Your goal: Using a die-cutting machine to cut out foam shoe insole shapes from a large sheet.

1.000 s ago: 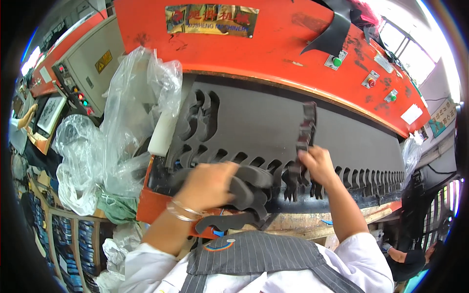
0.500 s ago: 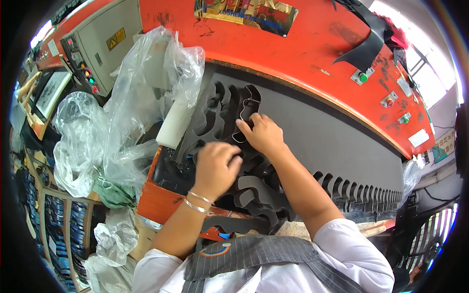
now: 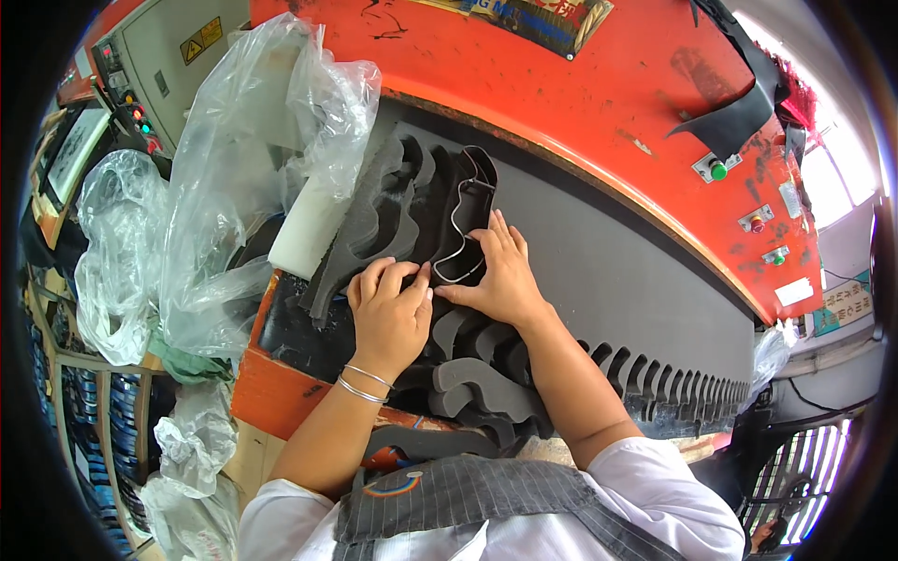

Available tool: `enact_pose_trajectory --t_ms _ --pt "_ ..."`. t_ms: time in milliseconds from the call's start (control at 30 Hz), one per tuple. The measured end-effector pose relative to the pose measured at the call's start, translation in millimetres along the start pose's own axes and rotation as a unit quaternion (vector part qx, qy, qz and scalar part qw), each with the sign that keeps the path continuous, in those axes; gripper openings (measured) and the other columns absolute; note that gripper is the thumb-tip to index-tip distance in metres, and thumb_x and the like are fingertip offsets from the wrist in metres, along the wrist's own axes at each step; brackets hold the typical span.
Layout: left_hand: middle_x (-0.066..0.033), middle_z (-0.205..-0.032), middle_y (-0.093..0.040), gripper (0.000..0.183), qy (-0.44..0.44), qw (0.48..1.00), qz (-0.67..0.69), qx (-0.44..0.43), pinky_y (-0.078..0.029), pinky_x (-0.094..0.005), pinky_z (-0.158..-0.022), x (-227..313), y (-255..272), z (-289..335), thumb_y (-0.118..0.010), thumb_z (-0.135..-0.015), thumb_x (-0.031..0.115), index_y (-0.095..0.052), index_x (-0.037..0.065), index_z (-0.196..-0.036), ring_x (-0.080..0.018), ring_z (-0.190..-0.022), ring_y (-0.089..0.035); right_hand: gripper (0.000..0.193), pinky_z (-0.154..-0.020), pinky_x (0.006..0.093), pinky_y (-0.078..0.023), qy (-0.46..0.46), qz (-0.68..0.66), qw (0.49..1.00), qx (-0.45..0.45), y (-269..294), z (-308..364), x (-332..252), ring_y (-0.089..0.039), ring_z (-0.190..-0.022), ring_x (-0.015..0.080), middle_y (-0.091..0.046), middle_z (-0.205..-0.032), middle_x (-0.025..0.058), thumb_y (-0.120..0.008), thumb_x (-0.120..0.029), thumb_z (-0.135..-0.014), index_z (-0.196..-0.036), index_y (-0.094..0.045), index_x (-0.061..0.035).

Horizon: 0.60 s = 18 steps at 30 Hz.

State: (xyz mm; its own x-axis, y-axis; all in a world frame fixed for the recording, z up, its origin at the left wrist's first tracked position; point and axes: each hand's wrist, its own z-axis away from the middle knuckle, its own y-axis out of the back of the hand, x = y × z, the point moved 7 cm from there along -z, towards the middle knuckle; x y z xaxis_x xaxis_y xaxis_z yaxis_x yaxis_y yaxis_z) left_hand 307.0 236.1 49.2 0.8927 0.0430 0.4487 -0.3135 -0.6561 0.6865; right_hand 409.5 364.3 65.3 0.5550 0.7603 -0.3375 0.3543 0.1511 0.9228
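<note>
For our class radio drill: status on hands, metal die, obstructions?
Right hand on wavy metal die, left hand at its near end. Die on dark grey sheet. Loose grey pieces between forearms.

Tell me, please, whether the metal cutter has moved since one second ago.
Yes, the metal cutter has moved left along the grey sheet, away from the upper green button on the red machine.
</note>
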Motion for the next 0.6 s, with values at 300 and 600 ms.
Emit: enact_pose_trajectory --t_ms 300,600 --pt "-0.0023 -0.113 -0.06 0.027 -0.008 0.999 -0.028 -0.036 -0.033 -0.0457 -0.1 15 -8 -2 -0.062 -0.088 0.022 -0.07 0.009 -0.11 -0.0282 -0.119 -0.045 0.092 -0.116 0.0511 -0.018 -0.01 0.005 1.0 0.006 5 12 17 -0.024 -0.142 0.0433 -0.034 -0.145 0.0344 -0.082 -0.056 -0.063 -0.127 -0.05 0.0027" --pt "-0.0115 -0.095 -0.066 0.017 -0.006 0.98 0.193 0.036 -0.05 -0.0352 -0.084 137 12 -110 -0.063 -0.089 0.016 -0.069 0.005 -0.101 -0.0272 -0.092 -0.063 0.09 -0.115 0.0456 -0.026 0.033 -0.125 0.937 0.325 219 136 166 -0.03 -0.142 0.0336 -0.035 -0.15 0.0192 -0.083 -0.035 -0.071 -0.144 -0.039 -0.0056"
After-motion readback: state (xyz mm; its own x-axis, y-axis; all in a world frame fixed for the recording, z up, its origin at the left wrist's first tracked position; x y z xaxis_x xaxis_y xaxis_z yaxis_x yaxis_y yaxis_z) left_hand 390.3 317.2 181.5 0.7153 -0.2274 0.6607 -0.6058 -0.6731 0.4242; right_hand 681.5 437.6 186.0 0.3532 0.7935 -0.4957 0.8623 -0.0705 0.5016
